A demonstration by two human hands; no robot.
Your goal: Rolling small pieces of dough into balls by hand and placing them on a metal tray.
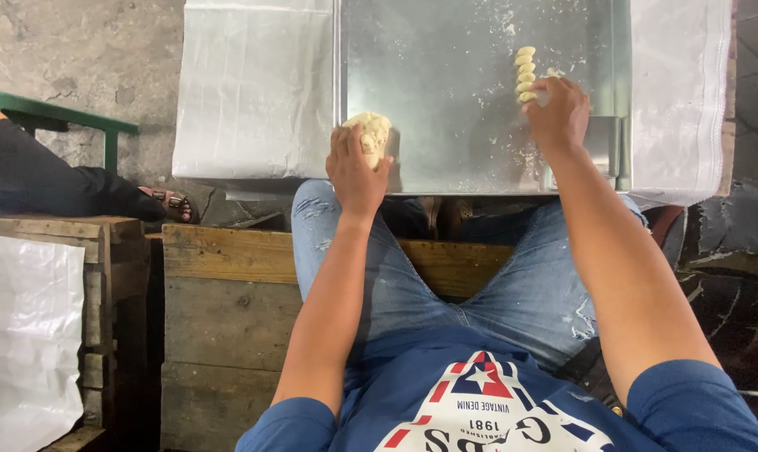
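A: Blue shirt [488,402] and jeans [446,276] sit nearest, then both forearms reach far to a metal tray [446,125].
B: Left hand?
A: Left hand [355,172] at the tray's near left edge, fingers curled tight around a dough lump [369,130].
B: Right hand?
A: Right hand [557,113] farther right, fingers bent down, tips pinched on the near end of a row of small dough pieces [525,74]. Can't tell if it grips one.
B: Surroundings?
A: White sacks [253,84] beside the tray, wooden bench [228,285] near left, another person's sandalled foot [168,203] far left.
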